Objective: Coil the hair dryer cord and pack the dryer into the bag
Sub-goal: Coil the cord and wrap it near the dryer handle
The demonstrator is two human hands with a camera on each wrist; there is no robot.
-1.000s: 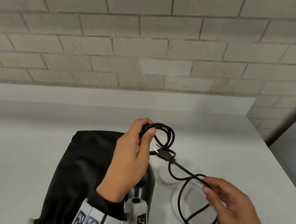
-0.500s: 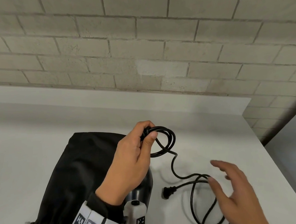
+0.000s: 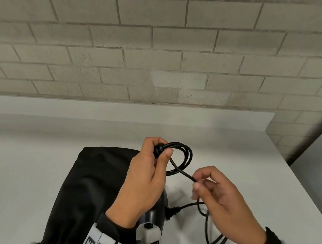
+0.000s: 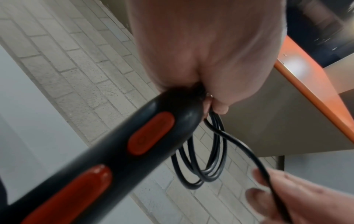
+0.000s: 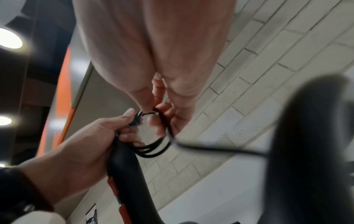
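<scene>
My left hand [image 3: 162,148] grips the end of the black hair dryer's handle [image 4: 149,136], which has orange buttons, and pinches a small coil of black cord [image 3: 186,155] against it. The dryer's body [image 3: 158,209] is mostly hidden under that hand. My right hand [image 3: 199,182] pinches the cord just below the coil, to the right of the left hand. From there the loose cord [image 3: 207,228] runs down to the table, where the plug [image 3: 170,213] lies. The black drawstring bag [image 3: 81,199] lies flat on the left.
The white table [image 3: 248,152] stands against a grey brick wall [image 3: 149,53]. Its right edge [image 3: 302,186] runs close to my right hand, with a drop beyond. A blurred dark shape [image 5: 306,151] fills the right of the right wrist view.
My right hand let go of the cord near the plug, and the plug dropped onto the table. That hand then rose and took the cord closer to the coil. The left hand stayed put.
</scene>
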